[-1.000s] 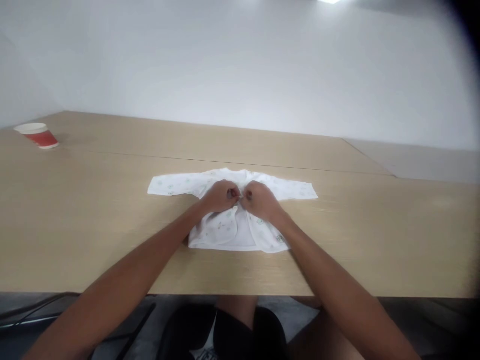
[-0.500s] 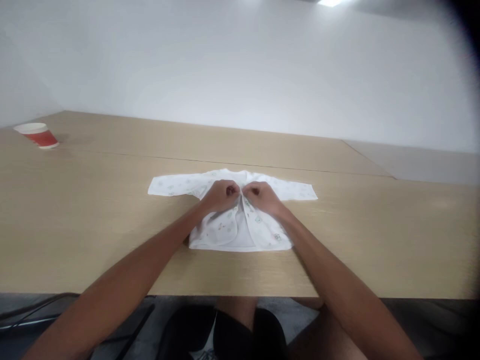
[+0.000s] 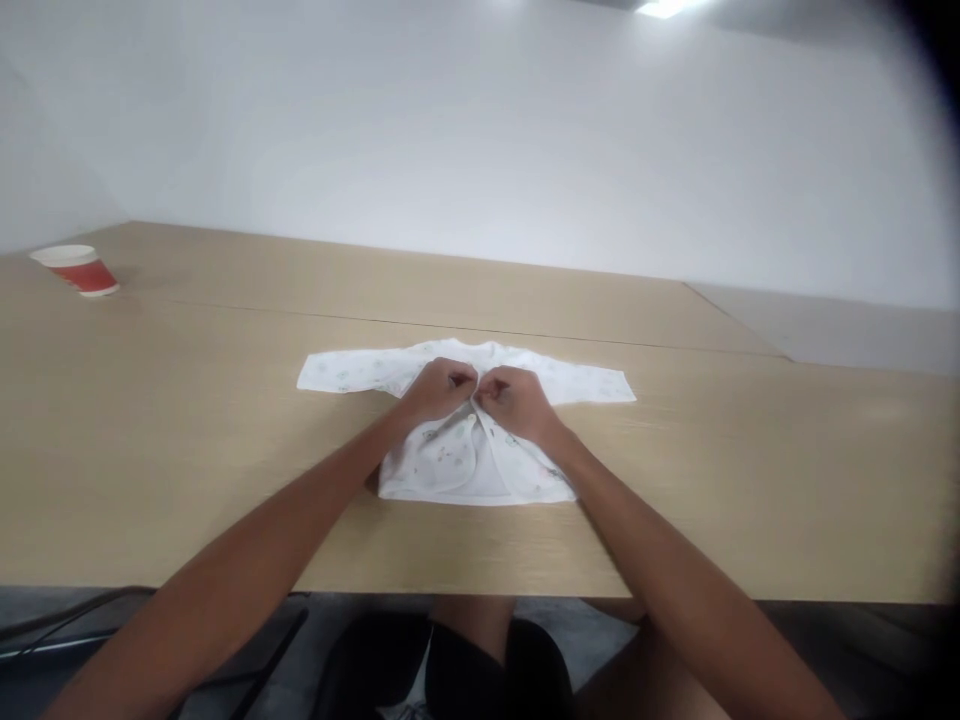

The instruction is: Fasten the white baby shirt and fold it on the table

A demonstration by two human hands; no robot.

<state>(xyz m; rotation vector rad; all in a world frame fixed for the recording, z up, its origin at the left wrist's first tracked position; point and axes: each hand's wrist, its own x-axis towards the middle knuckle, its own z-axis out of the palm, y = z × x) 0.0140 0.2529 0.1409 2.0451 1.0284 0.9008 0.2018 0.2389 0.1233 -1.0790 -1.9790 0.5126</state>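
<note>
Small white baby top [image 3: 480, 475] flat on the table [image 3: 165, 450], midway along its length and closer to the near edge than to the far edge. Long sleeves stretched out to both sides, lying flat, the left sleeve [image 3: 337, 375] and the right sleeve [image 3: 592, 385] both clear of the hands. Faint green print scattered over the cloth. Front panels folded across the body, one with a curved edge, lower hem straight and roughly parallel to the near edge of the table.

Left hand [image 3: 439, 392] clenched on the top at the front opening, just below the collar. Right hand [image 3: 516, 400] clenched the same way, just beside the left, fingertips almost meeting. Pinched part hidden behind the fingers [image 3: 491, 385]: a tie or plain cloth, impossible to tell. Bare forearms reaching in over the near edge.

Far off to the left, near the far corner of the table, a red-and-white paper cup [image 3: 76, 270] on its side. Seam across the table behind the top. Below the near edge, black shorts [image 3: 465, 670] and a dark cable [image 3: 67, 610].
</note>
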